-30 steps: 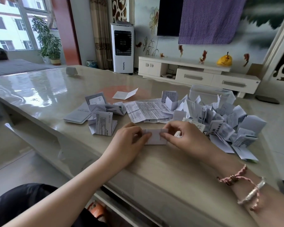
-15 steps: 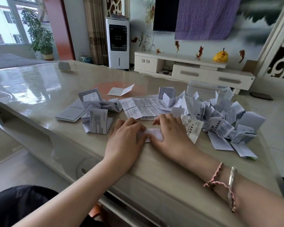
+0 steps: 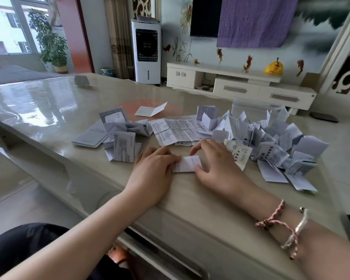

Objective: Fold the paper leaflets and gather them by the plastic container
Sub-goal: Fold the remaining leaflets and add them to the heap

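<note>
A small folded white leaflet (image 3: 188, 163) lies flat on the beige table (image 3: 49, 110) near its front edge. My left hand (image 3: 153, 168) presses down on the leaflet's left end. My right hand (image 3: 216, 164) rests at its right end, thumb against the lower right corner, fingers spread and slightly lifted. An unfolded printed leaflet (image 3: 176, 129) lies just behind my hands. A large heap of folded leaflets (image 3: 271, 138) sits to the right, in front of a clear plastic container (image 3: 242, 107) that the heap partly hides.
A smaller cluster of leaflets and booklets (image 3: 113, 136) lies to the left of my hands. One bent card (image 3: 151, 110) lies further back. A small grey object (image 3: 81, 80) stands at the table's far side. The table's front edge is close to my forearms.
My hands went from pinching the leaflet to pressing flat over it. Now my right hand has slid right and lifted its fingers, uncovering most of the folded leaflet.
</note>
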The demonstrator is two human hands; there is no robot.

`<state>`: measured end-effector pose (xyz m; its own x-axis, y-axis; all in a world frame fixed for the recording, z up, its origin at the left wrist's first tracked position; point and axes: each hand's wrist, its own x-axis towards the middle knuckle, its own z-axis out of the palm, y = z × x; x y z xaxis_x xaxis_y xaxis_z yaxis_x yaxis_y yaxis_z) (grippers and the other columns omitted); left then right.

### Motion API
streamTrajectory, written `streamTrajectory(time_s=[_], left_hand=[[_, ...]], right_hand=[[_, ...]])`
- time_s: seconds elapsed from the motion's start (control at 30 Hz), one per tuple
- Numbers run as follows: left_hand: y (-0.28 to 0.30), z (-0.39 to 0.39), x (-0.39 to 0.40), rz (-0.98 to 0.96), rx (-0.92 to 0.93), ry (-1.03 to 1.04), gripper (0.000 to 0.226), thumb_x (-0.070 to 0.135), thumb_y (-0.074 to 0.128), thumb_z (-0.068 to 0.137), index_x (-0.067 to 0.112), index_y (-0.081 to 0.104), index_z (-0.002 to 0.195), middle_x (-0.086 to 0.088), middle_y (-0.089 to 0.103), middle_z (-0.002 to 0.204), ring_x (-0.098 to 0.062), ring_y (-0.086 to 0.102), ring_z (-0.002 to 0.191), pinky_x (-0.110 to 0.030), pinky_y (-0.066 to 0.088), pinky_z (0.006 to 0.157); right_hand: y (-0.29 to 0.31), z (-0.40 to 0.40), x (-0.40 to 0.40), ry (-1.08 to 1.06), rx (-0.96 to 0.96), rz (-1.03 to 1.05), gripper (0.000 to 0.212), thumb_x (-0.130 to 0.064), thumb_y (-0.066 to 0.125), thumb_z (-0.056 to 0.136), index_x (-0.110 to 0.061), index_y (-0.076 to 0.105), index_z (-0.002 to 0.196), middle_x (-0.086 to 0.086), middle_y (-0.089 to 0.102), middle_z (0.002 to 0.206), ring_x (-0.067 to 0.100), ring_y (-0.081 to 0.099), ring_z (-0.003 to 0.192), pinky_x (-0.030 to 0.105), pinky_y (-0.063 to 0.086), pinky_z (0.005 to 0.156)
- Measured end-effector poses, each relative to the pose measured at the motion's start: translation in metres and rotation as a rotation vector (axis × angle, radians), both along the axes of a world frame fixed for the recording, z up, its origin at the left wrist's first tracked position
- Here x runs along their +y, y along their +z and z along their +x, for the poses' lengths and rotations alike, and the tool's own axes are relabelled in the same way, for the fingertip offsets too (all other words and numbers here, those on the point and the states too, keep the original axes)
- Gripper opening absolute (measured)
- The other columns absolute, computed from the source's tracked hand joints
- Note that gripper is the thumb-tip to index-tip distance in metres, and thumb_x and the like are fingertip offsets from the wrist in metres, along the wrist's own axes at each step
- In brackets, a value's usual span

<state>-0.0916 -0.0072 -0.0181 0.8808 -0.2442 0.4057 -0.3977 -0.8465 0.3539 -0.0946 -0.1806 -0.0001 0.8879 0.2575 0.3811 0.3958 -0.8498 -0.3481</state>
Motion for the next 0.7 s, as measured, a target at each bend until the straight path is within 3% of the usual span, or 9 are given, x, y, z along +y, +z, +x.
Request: streamTrajectory(time_s=[0.07,0.23,0.33,0.43,0.53,0.63,0.7], left_hand=[[0.000,0.001,0.003,-0.081,-0.002,-0.033,0.036,0.016,0.043,0.092,0.029,0.066,0.117,0.010,0.062,0.108,-0.021,0.047,0.108,-0.032,0.035,0.092],[0.004,0.011,0.004,-0.209,0.014,-0.032,0.026,0.004,0.047,0.089,0.015,0.065,0.104,-0.001,0.051,0.123,-0.023,0.046,0.117,-0.031,0.038,0.095],[0.010,0.021,0.002,-0.133,0.047,-0.030,0.027,0.012,0.044,0.093,0.015,0.062,0.114,-0.002,0.035,0.147,-0.023,0.030,0.136,-0.032,0.030,0.107],[0.016,0.032,-0.003,-0.063,0.139,-0.031,0.033,0.022,0.041,0.098,0.014,0.057,0.126,-0.003,0.024,0.156,-0.021,0.016,0.144,-0.029,0.019,0.113],[0.019,0.040,-0.008,-0.022,0.132,-0.048,0.036,0.024,0.036,0.101,0.012,0.055,0.129,-0.005,0.033,0.152,-0.020,0.016,0.145,-0.024,0.008,0.115],[0.020,0.043,-0.009,0.000,0.120,-0.057,0.035,0.022,0.035,0.102,0.007,0.058,0.124,-0.006,0.044,0.145,-0.019,0.025,0.141,-0.016,0.001,0.112],[0.020,0.045,-0.009,0.006,0.094,-0.051,0.035,0.023,0.037,0.101,0.007,0.058,0.123,-0.006,0.043,0.146,-0.020,0.026,0.141,-0.021,0.006,0.114]], right_hand=[[0.003,-0.003,0.002,0.128,0.005,-0.007,0.030,-0.033,0.057,0.083,-0.024,0.057,0.112,-0.008,0.060,0.112,0.016,0.051,0.109,0.030,0.036,0.092],[0.007,-0.001,-0.001,0.220,-0.027,-0.132,0.029,-0.030,0.055,0.087,-0.028,0.063,0.115,-0.008,0.068,0.109,0.013,0.060,0.105,0.037,0.040,0.096],[0.009,0.000,-0.005,0.182,-0.138,-0.239,0.030,-0.026,0.050,0.086,-0.029,0.068,0.109,-0.008,0.072,0.102,0.018,0.065,0.096,0.040,0.043,0.088],[0.015,0.001,-0.011,0.070,-0.342,-0.297,0.028,-0.009,0.064,0.080,-0.024,0.071,0.103,-0.004,0.073,0.092,0.023,0.066,0.085,0.036,0.040,0.081],[0.024,0.004,-0.021,-0.087,-0.465,-0.288,0.036,-0.002,0.077,0.071,-0.018,0.073,0.103,-0.001,0.074,0.099,0.025,0.065,0.099,0.037,0.036,0.086],[0.026,0.005,-0.033,-0.187,-0.488,-0.287,0.036,0.002,0.074,0.071,-0.015,0.074,0.104,0.003,0.073,0.102,0.027,0.062,0.106,0.040,0.036,0.090],[0.025,0.005,-0.038,-0.231,-0.451,-0.313,0.037,0.004,0.070,0.073,-0.013,0.073,0.105,0.005,0.072,0.107,0.030,0.059,0.111,0.043,0.037,0.092]])
